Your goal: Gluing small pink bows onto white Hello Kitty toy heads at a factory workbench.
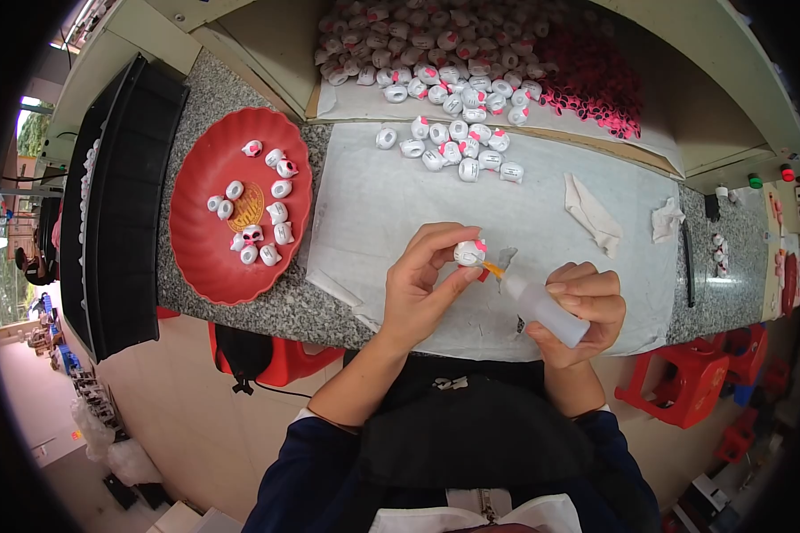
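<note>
My left hand pinches a small white figurine head with a pink patch, between thumb and fingertips. Opposite it, my right hand grips a translucent white squeeze bottle, tilted so that its narrow orange nozzle points at the head's lower side. Whether the tip touches the head is hard to tell. Both hands are over a pale sheet covering the worktop. Beyond them lies a loose group of similar white heads, some with pink patches.
On the left stands a red scalloped dish holding several finished-looking heads. A shelf at the back bears a heap of white heads and a pile of pink-and-black pieces. Crumpled cloths lie right. A black tray borders the far left.
</note>
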`<state>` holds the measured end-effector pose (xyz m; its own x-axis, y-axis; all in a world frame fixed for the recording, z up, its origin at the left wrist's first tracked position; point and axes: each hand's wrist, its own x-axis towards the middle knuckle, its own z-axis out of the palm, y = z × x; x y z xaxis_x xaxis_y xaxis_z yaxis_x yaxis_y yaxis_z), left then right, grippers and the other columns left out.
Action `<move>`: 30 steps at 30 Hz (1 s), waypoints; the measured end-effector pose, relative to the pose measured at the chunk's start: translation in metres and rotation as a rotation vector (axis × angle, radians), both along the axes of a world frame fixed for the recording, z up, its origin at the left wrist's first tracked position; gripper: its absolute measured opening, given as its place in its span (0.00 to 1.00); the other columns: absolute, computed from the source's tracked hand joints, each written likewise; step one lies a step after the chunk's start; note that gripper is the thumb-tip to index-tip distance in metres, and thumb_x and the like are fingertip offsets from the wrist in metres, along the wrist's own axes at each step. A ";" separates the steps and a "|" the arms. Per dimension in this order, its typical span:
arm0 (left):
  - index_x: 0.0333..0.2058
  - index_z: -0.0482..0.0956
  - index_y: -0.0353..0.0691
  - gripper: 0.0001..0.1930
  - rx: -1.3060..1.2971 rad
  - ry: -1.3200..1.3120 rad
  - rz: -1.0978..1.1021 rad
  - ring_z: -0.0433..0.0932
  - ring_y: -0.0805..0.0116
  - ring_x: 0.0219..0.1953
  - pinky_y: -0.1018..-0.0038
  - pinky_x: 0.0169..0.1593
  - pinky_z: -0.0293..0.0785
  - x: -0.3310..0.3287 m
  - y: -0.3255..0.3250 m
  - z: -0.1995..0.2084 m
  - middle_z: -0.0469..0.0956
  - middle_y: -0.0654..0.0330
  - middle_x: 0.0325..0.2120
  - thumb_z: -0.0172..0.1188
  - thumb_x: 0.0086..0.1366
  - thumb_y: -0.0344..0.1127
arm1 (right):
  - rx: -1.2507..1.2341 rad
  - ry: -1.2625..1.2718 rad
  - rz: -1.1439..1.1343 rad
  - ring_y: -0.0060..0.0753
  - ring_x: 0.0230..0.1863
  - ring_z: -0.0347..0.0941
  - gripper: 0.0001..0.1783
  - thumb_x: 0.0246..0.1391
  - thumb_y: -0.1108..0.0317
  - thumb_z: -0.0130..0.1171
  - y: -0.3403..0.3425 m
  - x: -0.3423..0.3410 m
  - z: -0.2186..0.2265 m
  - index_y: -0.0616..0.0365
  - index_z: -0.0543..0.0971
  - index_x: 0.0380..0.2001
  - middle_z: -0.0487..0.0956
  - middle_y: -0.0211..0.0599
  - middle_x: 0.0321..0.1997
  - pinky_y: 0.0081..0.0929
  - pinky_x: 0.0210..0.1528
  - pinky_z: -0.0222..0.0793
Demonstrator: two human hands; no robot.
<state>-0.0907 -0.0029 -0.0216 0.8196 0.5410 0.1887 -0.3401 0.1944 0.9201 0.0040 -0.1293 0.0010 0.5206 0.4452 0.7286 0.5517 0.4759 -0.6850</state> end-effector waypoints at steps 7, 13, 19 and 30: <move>0.40 0.69 0.34 0.18 0.218 0.061 0.063 0.66 0.71 0.38 0.78 0.41 0.65 0.000 -0.001 0.001 0.65 0.57 0.37 0.54 0.47 0.19 | -0.012 -0.006 0.018 0.27 0.23 0.66 0.24 0.23 0.76 0.67 0.000 0.000 0.001 0.58 0.69 0.30 0.67 0.36 0.30 0.19 0.23 0.61; 0.39 0.68 0.30 0.17 0.284 0.092 0.072 0.64 0.69 0.41 0.75 0.46 0.59 -0.002 -0.002 0.000 0.63 0.55 0.38 0.52 0.46 0.17 | -0.038 -0.017 0.038 0.27 0.23 0.65 0.24 0.22 0.76 0.67 -0.002 -0.001 0.002 0.58 0.69 0.29 0.67 0.35 0.29 0.19 0.22 0.60; 0.38 0.69 0.31 0.16 0.314 0.088 0.087 0.64 0.68 0.42 0.76 0.46 0.60 -0.002 -0.001 -0.003 0.63 0.55 0.38 0.52 0.47 0.17 | -0.017 -0.016 -0.002 0.26 0.22 0.64 0.25 0.21 0.77 0.66 -0.001 0.000 -0.001 0.58 0.69 0.30 0.66 0.36 0.28 0.19 0.23 0.60; 0.42 0.65 0.32 0.19 -0.230 0.088 0.014 0.69 0.69 0.39 0.74 0.46 0.64 -0.001 0.001 0.003 0.69 0.56 0.36 0.51 0.48 0.18 | -0.115 0.382 -0.020 0.29 0.27 0.65 0.16 0.35 0.76 0.57 -0.017 0.036 0.013 0.61 0.62 0.29 0.63 0.39 0.31 0.22 0.24 0.68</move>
<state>-0.0918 -0.0014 -0.0190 0.8195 0.5729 -0.0128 -0.2646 0.3981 0.8783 0.0402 -0.1459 0.0136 0.7538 0.4996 0.4267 0.2551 0.3760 -0.8908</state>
